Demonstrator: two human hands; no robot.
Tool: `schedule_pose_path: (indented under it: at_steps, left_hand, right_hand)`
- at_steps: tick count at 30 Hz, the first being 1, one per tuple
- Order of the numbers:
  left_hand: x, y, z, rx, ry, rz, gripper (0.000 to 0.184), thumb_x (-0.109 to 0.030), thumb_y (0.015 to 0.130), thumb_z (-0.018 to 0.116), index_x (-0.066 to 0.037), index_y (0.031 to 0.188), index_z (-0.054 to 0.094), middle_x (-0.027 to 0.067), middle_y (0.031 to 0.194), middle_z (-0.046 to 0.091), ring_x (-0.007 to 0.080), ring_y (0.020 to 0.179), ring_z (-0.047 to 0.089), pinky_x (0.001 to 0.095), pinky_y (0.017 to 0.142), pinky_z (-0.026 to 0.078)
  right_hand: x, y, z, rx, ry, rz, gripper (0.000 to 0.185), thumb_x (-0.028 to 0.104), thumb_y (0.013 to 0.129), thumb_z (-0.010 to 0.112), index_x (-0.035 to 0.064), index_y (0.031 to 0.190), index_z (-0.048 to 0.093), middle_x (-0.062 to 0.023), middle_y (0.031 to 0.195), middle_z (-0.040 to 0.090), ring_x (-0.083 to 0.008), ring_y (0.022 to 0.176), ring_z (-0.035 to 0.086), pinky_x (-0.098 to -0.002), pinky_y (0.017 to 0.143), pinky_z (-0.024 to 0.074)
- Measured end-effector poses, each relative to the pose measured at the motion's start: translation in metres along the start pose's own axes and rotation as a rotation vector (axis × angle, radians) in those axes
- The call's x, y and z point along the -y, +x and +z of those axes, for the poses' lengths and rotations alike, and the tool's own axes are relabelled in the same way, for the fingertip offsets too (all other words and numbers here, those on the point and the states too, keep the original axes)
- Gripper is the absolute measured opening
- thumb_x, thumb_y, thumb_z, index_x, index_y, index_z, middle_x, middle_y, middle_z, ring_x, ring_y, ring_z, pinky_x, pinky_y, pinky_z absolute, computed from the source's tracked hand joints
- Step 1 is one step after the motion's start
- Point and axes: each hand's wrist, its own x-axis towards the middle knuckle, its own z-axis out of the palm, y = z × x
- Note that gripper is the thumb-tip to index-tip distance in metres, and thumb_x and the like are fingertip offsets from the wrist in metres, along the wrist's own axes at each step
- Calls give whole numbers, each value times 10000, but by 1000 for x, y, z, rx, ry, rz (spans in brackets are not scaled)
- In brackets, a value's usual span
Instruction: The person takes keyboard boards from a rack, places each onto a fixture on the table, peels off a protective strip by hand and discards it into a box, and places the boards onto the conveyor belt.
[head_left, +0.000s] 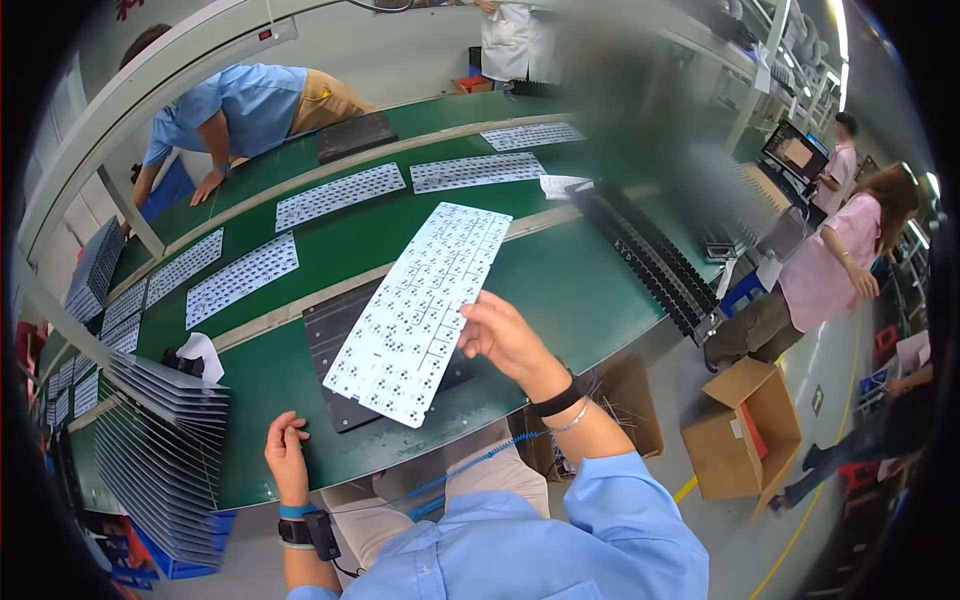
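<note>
White panel: the long panel (415,320), dotted with dark marks, was in the right hand, slanting across the view above a black plate (326,352); whether any edge touched the plate could not be told.
Right hand: this hand (500,335) was narrowed on the panel's right-hand edge, pinching it between thumb and fingers.
Left hand: this hand (287,460) was beside the bench's near edge, fingers loosely curled, nothing seen in it, well apart from the panel.
Good handling: a grip by the rim seemed right, since it left most of the printed face uncovered; with one side held, the far corners looked liable to dip, so a second hand under the opposite edge would have steadied it.
Blue cord: the coiled cord (490,452) ran across the lap, best kept clear of the panel's lower corner.
Green bench: the bench top (560,290) carried the plate, with similar panels (340,195) lying beyond.
Left side: a fanned stack of thin sheets (165,460) stood near the left hand.
Right side: a black slotted rack (640,255) lay aslant.
Across the bench: a co-worker in blue (245,105) leaned over.
</note>
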Motion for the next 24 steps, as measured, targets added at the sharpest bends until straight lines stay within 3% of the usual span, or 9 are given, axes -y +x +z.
schedule_pose_path:
  at_steps: [5,7,12,15,21,24]
  left_hand:
    - [-39,-7,11,19,-46,-79,242,-112,943,449,11,1133,535,91,959,612,111,744,565,224,666,455]
    - [-69,-14,28,104,-386,-167,362,-174,950,442,18,1257,430,119,1004,603,150,776,597,253,639,484]
    - [-90,-20,48,319,-616,-243,554,-259,927,471,45,1349,280,150,1029,592,189,815,615,301,609,518]
    - [-96,-24,61,284,-644,-332,640,-234,839,602,52,1329,306,157,1085,581,171,749,627,232,424,465]
    - [-111,-22,75,157,-721,-263,497,-138,863,565,50,1271,353,153,1020,592,151,666,606,221,412,436]
    - [-117,-12,82,90,-702,-223,468,-139,872,555,41,1258,360,135,1008,592,135,665,593,213,419,417]
  right_hand:
    - [-3,-4,7,25,-82,42,201,160,901,510,47,1067,512,-58,892,618,-89,671,594,-201,523,476]
    - [-3,-8,12,50,-131,63,225,167,899,509,36,1081,501,-59,897,612,-87,670,589,-196,519,475]
    - [-10,-10,27,144,-178,113,263,165,894,508,14,1107,486,-61,902,604,-84,657,581,-183,504,473]
    - [-12,-7,32,165,-200,118,255,158,896,502,21,1110,486,-60,893,603,-82,662,582,-181,502,471]
    - [-22,-11,35,250,-26,118,382,324,950,468,21,1180,431,-73,963,583,-104,755,601,-199,521,491]
    - [-40,-20,44,256,-84,199,391,320,949,469,22,1199,433,-59,970,580,-104,778,594,-192,524,490]
